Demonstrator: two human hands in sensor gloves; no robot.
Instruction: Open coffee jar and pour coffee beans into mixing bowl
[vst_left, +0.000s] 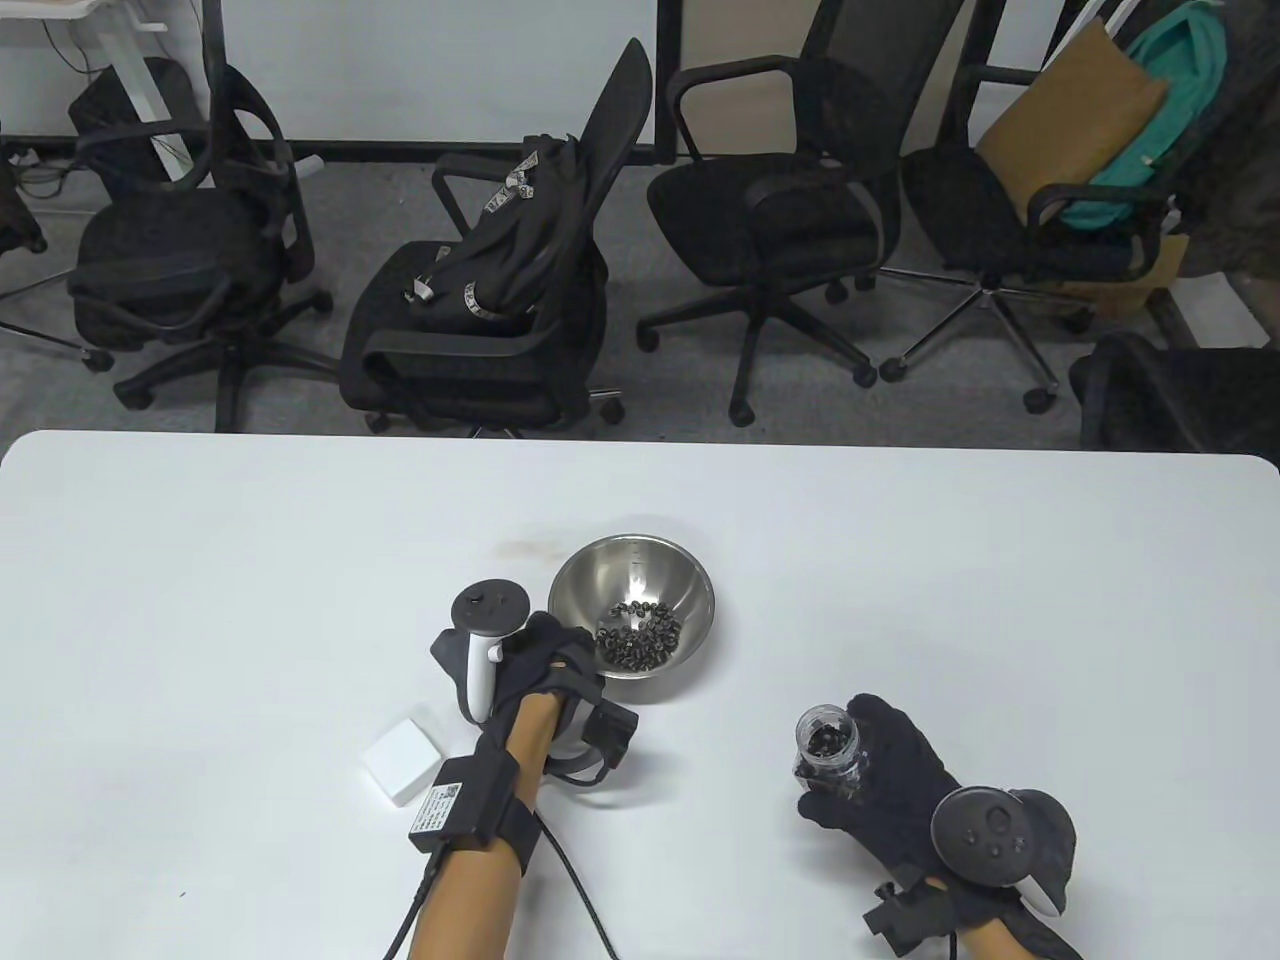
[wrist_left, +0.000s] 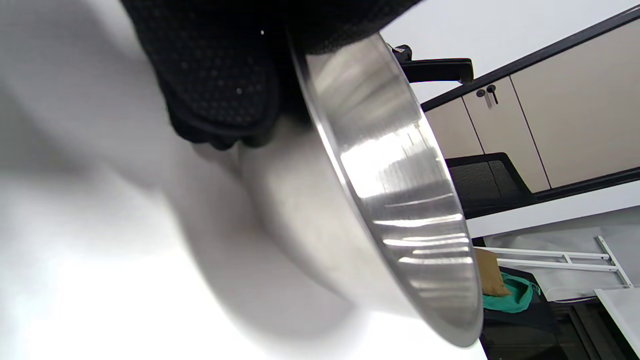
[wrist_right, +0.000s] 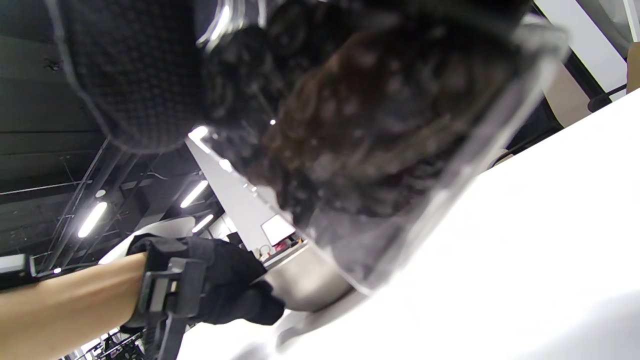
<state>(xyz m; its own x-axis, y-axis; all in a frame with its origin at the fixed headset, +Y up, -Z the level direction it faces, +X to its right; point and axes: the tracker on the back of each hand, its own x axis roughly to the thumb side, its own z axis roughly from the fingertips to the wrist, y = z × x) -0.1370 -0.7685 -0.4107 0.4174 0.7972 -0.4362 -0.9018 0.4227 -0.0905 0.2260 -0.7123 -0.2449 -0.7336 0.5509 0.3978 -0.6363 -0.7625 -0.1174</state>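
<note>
White box (vst_left: 401, 759) lay on the counter (vst_left: 200, 560) left of centre, toward the near edge; left hand (vst_left: 545, 665) gripped the near-left rim of the mixing bowl (vst_left: 660, 575), fingers over the edge, bowl looked slightly tipped in the left wrist view; bowl sat around counter centre with a small heap of coffee beans (vst_left: 638, 637) in the bottom; steel bowl likely light, rigid, slick on the smooth top, so rim hold to steady it made sense; right hand (vst_left: 900, 790) wrapped around the coffee jar (vst_left: 827, 750), right of the bowl and well apart from it, toward the near edge, mouth up and open, no lid seen on it; jar held more beans, clear wall, glass or plastic cannot tell; probably smooth and slippery in a glove, possibly breakable, best taken round the body mid-height with full wrap; beans loose, would spill fast if tilted hard; pour partly done by my read, jar not emptied.
</note>
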